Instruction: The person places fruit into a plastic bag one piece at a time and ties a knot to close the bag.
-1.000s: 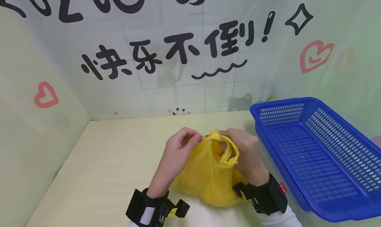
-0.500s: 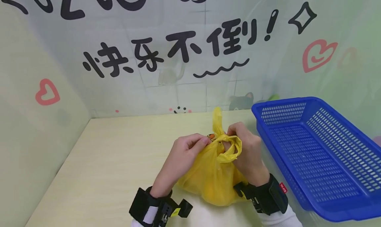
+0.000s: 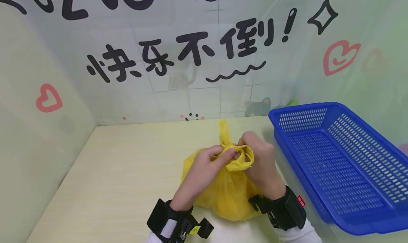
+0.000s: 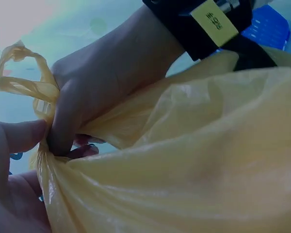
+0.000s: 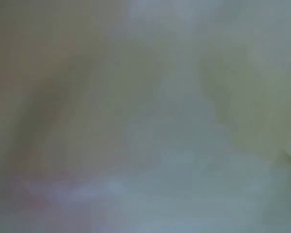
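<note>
A filled yellow plastic bag (image 3: 234,197) sits on the table, its handles twisted together at the neck. One handle end sticks up at the back and another forms a loop (image 3: 247,163) toward the right. My left hand (image 3: 205,168) pinches the bag's neck between thumb and fingers. On the other side, my right hand (image 3: 262,161) grips the gathered plastic with curled fingers. The left wrist view shows both hands meeting at the bag's twisted neck (image 4: 46,145). What the bag contains is hidden by the plastic. The right wrist view is too blurred to read.
A blue perforated plastic basket (image 3: 338,172) stands to the right of the bag, close to my right forearm. The pale wooden table (image 3: 127,172) stretches to the left. A printed wall sheet (image 3: 153,101) hangs behind the table.
One handle end has come up above the neck since a second ago. My left hand has moved right onto the neck, and the orange item seen at the opening is now covered.
</note>
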A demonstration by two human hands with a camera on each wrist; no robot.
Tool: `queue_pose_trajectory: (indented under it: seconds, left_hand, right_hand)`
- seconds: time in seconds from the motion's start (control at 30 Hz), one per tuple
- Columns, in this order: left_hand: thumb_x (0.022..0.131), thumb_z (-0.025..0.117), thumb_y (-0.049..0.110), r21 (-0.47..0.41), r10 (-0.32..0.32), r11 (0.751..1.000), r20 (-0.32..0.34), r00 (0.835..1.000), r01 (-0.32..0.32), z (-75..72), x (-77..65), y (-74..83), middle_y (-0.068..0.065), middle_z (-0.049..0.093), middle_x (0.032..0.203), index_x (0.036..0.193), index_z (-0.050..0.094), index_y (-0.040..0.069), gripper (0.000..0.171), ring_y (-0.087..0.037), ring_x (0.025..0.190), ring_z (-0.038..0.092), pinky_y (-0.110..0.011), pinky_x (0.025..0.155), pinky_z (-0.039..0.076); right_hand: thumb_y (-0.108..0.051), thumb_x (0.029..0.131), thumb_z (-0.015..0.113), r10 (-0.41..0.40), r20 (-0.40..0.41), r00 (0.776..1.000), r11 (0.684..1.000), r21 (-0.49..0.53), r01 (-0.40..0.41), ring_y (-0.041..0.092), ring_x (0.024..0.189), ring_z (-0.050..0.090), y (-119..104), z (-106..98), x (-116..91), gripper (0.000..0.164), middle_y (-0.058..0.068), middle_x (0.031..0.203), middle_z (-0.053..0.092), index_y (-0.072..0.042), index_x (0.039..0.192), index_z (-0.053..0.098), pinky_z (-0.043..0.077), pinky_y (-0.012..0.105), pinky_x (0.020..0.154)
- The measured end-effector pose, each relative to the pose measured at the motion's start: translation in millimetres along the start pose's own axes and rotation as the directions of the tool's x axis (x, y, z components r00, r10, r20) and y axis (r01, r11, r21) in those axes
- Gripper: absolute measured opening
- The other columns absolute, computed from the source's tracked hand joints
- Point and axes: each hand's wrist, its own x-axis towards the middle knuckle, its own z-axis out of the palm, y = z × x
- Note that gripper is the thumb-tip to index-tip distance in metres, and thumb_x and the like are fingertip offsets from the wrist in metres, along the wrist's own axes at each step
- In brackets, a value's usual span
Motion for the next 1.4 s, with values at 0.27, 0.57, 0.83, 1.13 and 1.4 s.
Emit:
queue_pose_trajectory:
  seconds: [0.27,0.57,0.83,1.13,1.4]
  left_hand:
    - [0.094,0.065,0.031,-0.172,-0.078,0.982,0.001,0.997,0.077,0.3,-0.1,4.3,-0.002,0.073,0.089,0.093,0.075,0.001,0.032,-0.014,0.092,0.061,-0.03,0.089,0.046]
    - [0.093,0.067,0.026,-0.179,-0.104,0.975,0.161,0.981,0.132,-6.7,0.6,4.4,0.003,0.072,0.09,0.099,0.073,-0.005,0.032,-0.016,0.095,0.059,-0.03,0.09,0.042]
    - [0.092,0.067,0.017,-0.263,-0.11,0.956,0.103,0.989,0.133,-12.3,1.8,5.3,0.004,0.068,0.083,0.094,0.071,-0.005,0.023,-0.017,0.087,0.058,-0.027,0.081,0.045]
    - [0.091,0.069,0.02,-0.362,-0.118,0.926,0.002,0.993,0.111,-5.0,-1.7,11.6,0.002,0.062,0.08,0.092,0.07,0.001,0.019,-0.02,0.083,0.056,-0.026,0.074,0.047]
    - [0.088,0.075,0.024,0.073,0.134,0.99,-0.243,0.961,-0.12,-4.1,-8.9,19.1,-0.001,0.065,0.087,0.09,0.07,0.014,0.012,-0.015,0.091,0.057,-0.033,0.079,0.047]
  right_hand:
    - [-0.02,0.09,0.069,-0.044,0.06,0.997,0.999,0.035,0.042,0.018,0.07,0.05,-3.6,-5.6,5.8,0.022,0.008,0.078,0.051,-0.004,0.087,0.055,0.048,0.028,0.062]
    - [0.009,0.076,0.063,-0.032,0.436,0.899,0.818,0.529,-0.227,0.007,0.067,0.047,6.9,-30.7,12.6,0.026,-0.002,0.072,0.047,-0.012,0.09,0.055,0.04,0.022,0.059]
    - [0.004,0.084,0.07,-0.024,0.549,0.836,0.715,0.594,-0.369,0.011,0.07,0.052,5.0,-37.4,15.0,0.022,-0.001,0.077,0.055,-0.014,0.089,0.058,0.043,0.024,0.06]
    - [-0.006,0.088,0.071,0.109,0.509,0.854,0.794,0.472,-0.384,0.009,0.061,0.06,-7.9,-50.6,19.4,0.012,-0.001,0.073,0.069,-0.015,0.084,0.064,0.05,0.023,0.056]
    - [0.001,0.093,0.062,0.092,0.509,0.856,0.78,0.498,-0.38,0.013,0.068,0.069,-15.5,-67.9,21.1,0.011,0.002,0.077,0.072,-0.008,0.093,0.069,0.058,0.028,0.06]
